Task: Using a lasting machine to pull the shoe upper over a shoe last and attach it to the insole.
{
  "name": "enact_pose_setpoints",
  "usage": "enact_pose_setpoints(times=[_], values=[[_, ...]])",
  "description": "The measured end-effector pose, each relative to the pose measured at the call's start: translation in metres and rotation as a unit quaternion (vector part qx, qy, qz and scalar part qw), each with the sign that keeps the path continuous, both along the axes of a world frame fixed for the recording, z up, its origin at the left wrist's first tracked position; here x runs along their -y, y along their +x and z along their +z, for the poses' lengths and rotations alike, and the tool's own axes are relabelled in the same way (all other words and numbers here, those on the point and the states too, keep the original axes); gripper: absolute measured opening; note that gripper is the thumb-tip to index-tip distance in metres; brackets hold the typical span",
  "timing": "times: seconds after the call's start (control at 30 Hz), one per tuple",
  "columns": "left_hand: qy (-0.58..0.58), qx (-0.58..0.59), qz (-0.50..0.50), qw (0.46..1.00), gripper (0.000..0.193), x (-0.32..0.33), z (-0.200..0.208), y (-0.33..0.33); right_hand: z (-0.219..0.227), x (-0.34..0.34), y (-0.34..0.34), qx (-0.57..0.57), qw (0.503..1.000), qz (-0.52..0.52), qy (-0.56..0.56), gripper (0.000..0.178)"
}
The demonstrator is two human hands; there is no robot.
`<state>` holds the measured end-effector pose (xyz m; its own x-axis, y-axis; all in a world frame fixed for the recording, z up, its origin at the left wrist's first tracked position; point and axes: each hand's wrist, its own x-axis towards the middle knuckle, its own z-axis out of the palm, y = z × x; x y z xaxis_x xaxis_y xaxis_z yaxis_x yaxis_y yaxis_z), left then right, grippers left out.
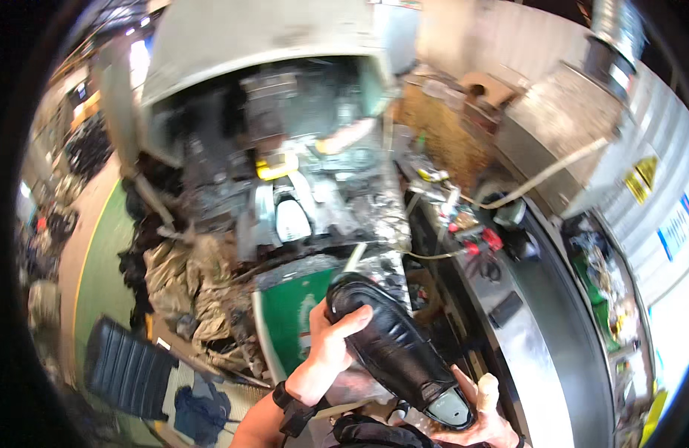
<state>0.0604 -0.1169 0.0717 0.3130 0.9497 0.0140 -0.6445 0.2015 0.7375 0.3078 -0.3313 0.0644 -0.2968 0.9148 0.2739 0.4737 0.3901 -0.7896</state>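
Left fingers (353, 321) clasp the black dress shoe (397, 343) near its toe, right fingers (487, 393) its heel, good holds for something probably stiff and slick.

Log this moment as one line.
held: glossy black leather-look shoe, pale grey last showing at heel; left hand: gripping toe end; right hand: holding heel end

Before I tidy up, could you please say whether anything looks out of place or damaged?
Tan cloth lies crumpled in a heap at left, and dark blue cloth is bunched beside the black chair back, looking untidy rather than put away. The held black shoe shows no clear damage.
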Motion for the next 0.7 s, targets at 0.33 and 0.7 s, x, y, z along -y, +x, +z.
enact_pose_setpoints(times=[0.33, 0.7], values=[[-0.032, -0.246, -0.311, 0.918, 0.035, 0.055, -0.137, 0.197, -0.063, 0.071, 0.134, -0.561, 0.611, -0.556, -0.052, 0.071], [0.127, -0.491, -0.36, 0.783, 0.047, 0.105, -0.186, 0.277, -0.211, 0.223, 0.414, -0.069, 0.67, -0.726, -0.137, 0.036]])
